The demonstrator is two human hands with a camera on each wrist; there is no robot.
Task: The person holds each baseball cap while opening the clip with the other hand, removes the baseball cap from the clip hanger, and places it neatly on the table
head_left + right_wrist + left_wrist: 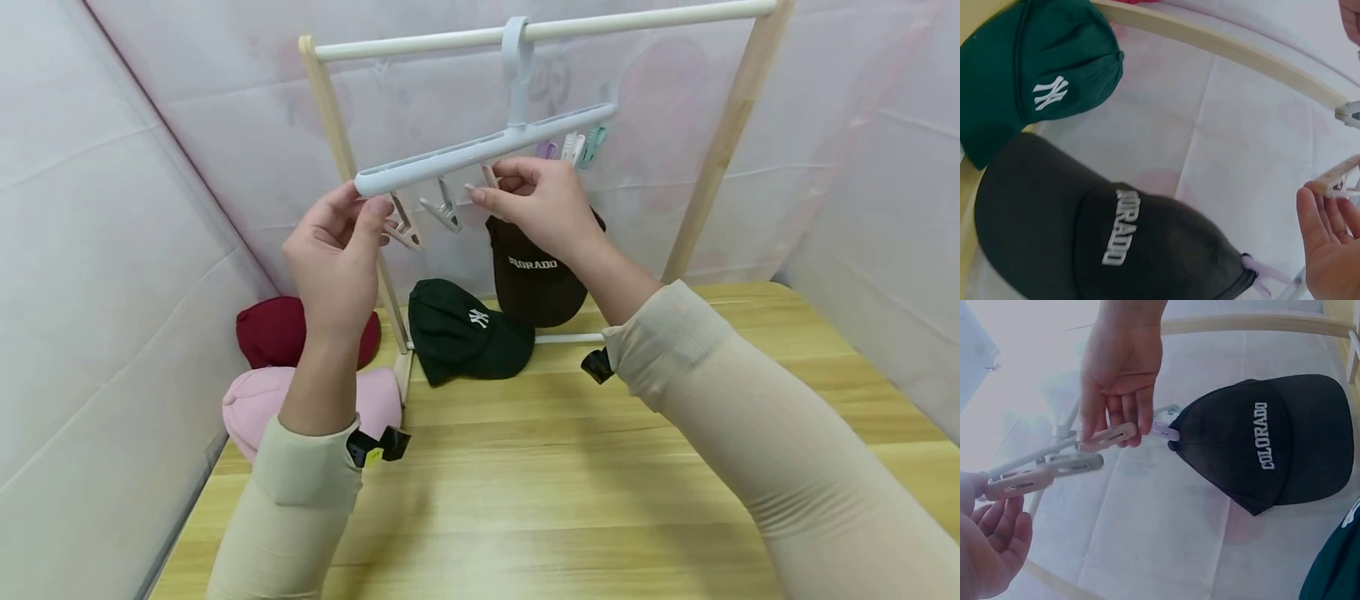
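Steadying the near left end of the pale clip hanger [480,150], the left hand [333,250] pinches the bar tip between thumb and fingers, a beige clip [405,229] dangling just beside it. Further right, a grey clip [444,208] hangs free. Then comes the right hand [543,204], fingers curled round another beige clip [1110,436], squeezing or working it right next to the lilac clip [1165,431] that already bites the dark Colorado cap [534,279].

That cap hangs by a single small clip on its edge, and here is the risk: a tug or a nudge from the right hand's knuckles could pop it loose and drop it onto the table [570,483]. The hanger hooks over the white rail [637,21] by one loop only, so too much pull from the left hand would likely tilt the bar or slide it along.

Lying on the table below, the green cap [465,333] sits under the rack, with a red cap [273,329] and a pink cap [258,400] off to the left.
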